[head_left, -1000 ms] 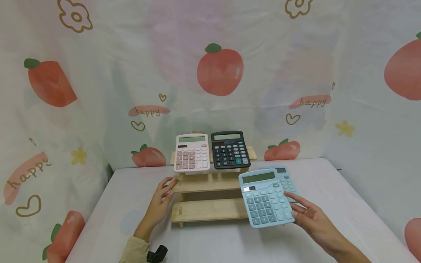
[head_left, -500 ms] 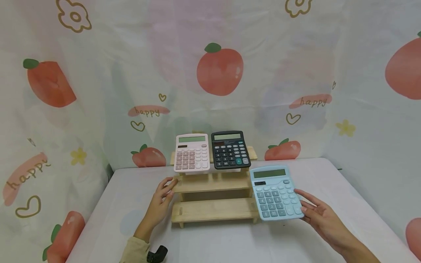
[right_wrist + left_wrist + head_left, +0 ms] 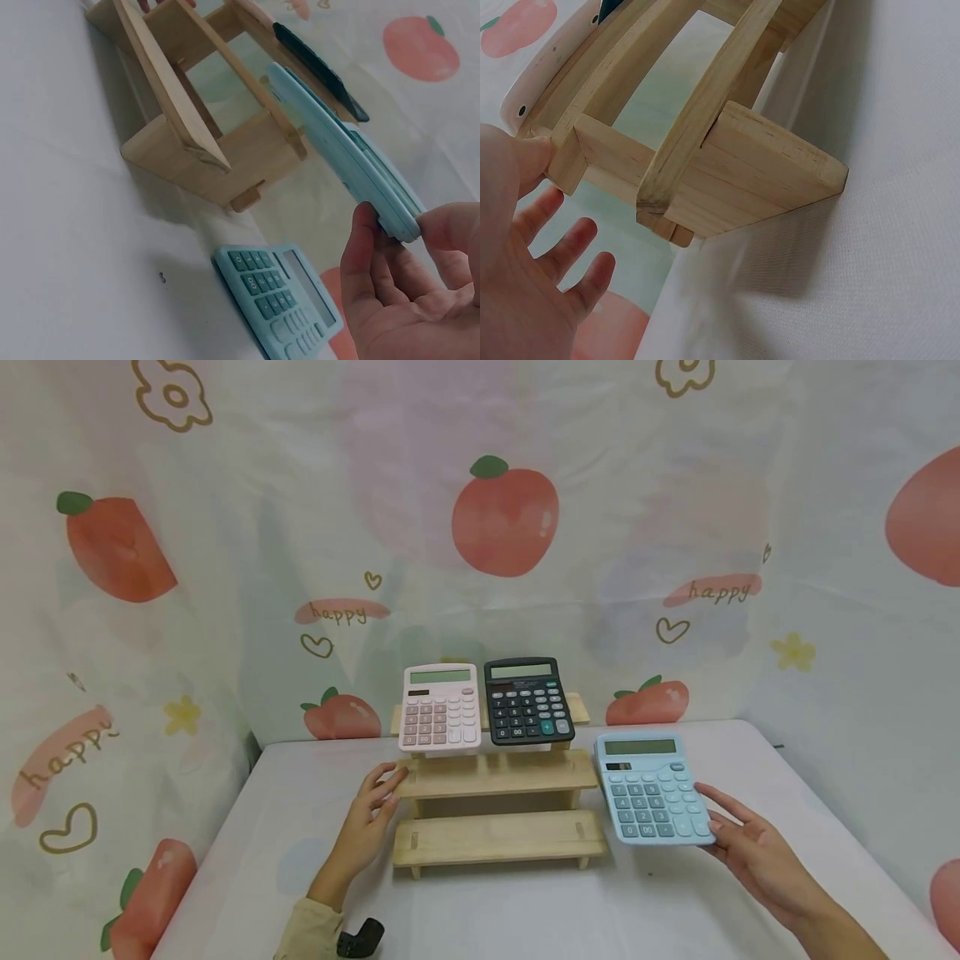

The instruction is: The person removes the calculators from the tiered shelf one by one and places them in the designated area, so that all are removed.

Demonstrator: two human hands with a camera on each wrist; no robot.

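Observation:
My right hand (image 3: 765,860) pinches the lower right edge of a light blue calculator (image 3: 652,789), thumb in front and fingers behind. It is raised beside the right end of a three-tier wooden display rack (image 3: 498,839), keys facing me. A second blue calculator (image 3: 281,304) lies on the table below, hidden behind the held one in the head view. At the rack's left end, my left hand (image 3: 360,827) holds the middle plank between thumb and index finger; its other fingers (image 3: 570,244) are off the wood. A pink calculator (image 3: 440,708) and a black calculator (image 3: 527,702) lean on the top tier.
The rack's middle plank (image 3: 491,776) and bottom plank carry nothing. White cloth covers the table (image 3: 510,914). A patterned fabric backdrop (image 3: 502,610) encloses the back and sides. A black device (image 3: 362,937) shows by the left sleeve.
My right hand has carried the blue calculator rightward and slightly up, away from the rack's front, uncovering the right ends of the lower planks. The left hand stays on the rack.

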